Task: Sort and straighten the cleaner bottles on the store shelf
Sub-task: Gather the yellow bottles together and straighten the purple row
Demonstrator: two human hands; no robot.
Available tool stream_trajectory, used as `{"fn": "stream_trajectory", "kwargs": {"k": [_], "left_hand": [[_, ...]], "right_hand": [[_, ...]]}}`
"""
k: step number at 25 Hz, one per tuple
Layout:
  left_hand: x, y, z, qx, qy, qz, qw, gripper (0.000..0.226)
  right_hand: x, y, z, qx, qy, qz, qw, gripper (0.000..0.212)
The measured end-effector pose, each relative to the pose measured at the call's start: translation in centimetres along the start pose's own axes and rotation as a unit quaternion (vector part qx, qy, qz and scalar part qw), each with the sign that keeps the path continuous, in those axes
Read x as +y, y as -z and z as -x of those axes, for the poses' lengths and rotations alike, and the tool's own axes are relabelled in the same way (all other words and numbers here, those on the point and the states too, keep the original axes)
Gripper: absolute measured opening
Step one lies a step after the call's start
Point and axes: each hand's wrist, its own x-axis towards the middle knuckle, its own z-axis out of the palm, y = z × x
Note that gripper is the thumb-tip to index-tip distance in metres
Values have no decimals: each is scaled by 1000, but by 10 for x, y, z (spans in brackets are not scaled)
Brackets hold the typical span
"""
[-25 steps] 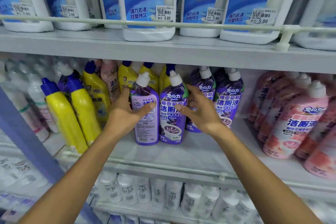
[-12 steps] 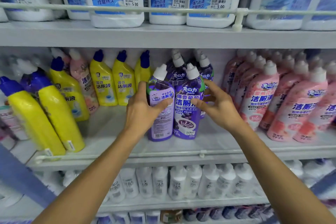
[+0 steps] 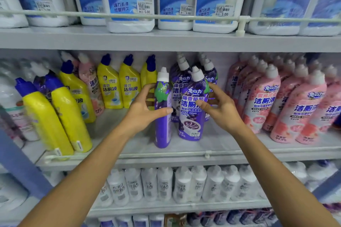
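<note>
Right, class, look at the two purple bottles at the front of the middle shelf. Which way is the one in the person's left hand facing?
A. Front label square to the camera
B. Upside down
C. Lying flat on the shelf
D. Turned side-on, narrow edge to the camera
D: the left hand grips a purple bottle standing upright but showing only its narrow side, while the neighbouring purple bottle at the right hand shows its full front label.
</note>
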Motion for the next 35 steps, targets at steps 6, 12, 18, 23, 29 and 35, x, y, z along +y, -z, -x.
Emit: {"fn": "stream_trajectory", "kwargs": {"k": [6,12,18,23,29,35], "left_hand": [[-10,-4,-6,-89,47,76,992,97],[-9,-13,-6,14,53,-7,998,96],[-37,-29,-2,39,93,-36,994,98],[-63,-12,10,-14,95,-25,995,71],[-51,-55,7,81,59,-105,989,71],[-46,-100,3,115,27,-120,986,77]], "right_hand": [[6,0,-2,-7,15,1,1000,73],[11,-5,0,5,18,-10,1000,71],[7,-14,12,24,-7,-64,998,51],[15,-29,23,-2,-40,-58,998,48],[22,11,20,-68,-48,-50,995,53],[31,18,55,43,-73,29,996,94]]}}
